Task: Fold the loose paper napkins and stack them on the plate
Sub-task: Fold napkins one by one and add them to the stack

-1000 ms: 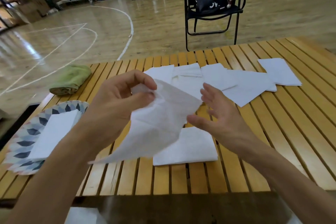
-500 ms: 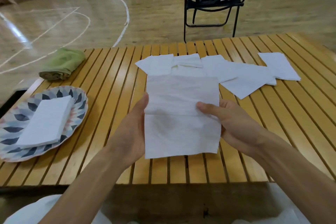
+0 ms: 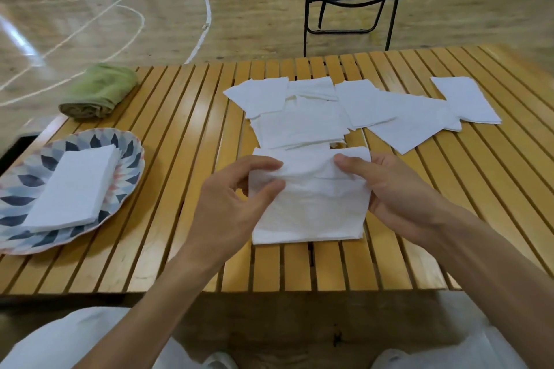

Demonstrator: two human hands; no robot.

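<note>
Green rolled cloth (image 3: 97, 91): far-left corner of yellow slatted wooden table (image 3: 180, 219), not part of job.
Plate, round w/ blue-grey petal pattern (image 3: 126, 147): left side of table, holds small stack of folded white paper napkins (image 3: 75, 189). Done portion; count not readable.
Left hand (image 3: 236, 204): thumb + fingers pinching left edge of white paper napkin being folded (image 3: 308, 207), near the crease.
Napkin in hand: table centre, near front edge, top flap brought down over lower part; fold looks part-made, edges not squared. Appears to lie on another sheet; can't tell for sure.
Right hand (image 3: 389, 189): thumb on top, fingers under right edge, grasping same napkin.
Loose white napkins (image 3: 374, 108): scattered pile behind hands, spreading right, overlapping, still flat.
Progress, est.: early to mid. Left to do: finish this fold, move to plate, then rest of pile.
</note>
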